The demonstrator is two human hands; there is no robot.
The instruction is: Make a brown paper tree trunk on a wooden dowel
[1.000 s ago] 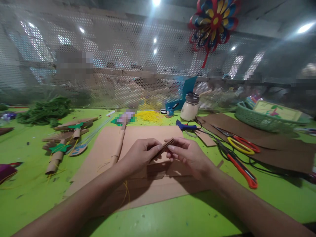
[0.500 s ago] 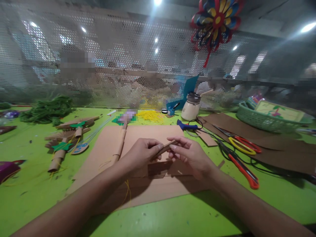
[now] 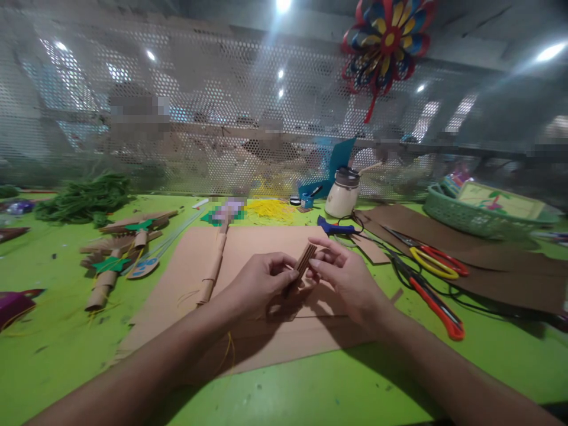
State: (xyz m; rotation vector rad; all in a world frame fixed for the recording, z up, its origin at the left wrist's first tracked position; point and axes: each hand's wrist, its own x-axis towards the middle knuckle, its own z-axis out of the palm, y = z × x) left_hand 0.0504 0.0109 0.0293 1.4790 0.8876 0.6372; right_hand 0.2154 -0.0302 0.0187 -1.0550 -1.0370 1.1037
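A small pleated strip of brown card (image 3: 305, 261) is tilted upward between my hands, its ribbed face showing. My left hand (image 3: 261, 281) pinches its lower end between thumb and fingers. On the upper right edge are the thumb and curled fingers of my right hand (image 3: 348, 278). Below them lies a light brown cardboard sheet (image 3: 266, 239), shaded by the hands. A rolled cardboard figure (image 3: 213, 263) with a green collar rests on the sheet's left part; its top is blurred out.
Red-handled cutter (image 3: 437, 307), scissors (image 3: 435, 263) and dark brown sheets (image 3: 501, 275) lie right, near a green basket (image 3: 470, 216). A blue glue gun (image 3: 337, 227) and jar (image 3: 342, 198) stand behind. Cardboard figures (image 3: 106, 281) and green yarn (image 3: 84, 198) are left.
The pleated strip has turned from lying flatter to a steeper slant, and its folded face now shows more. My fingers have shifted slightly around it.
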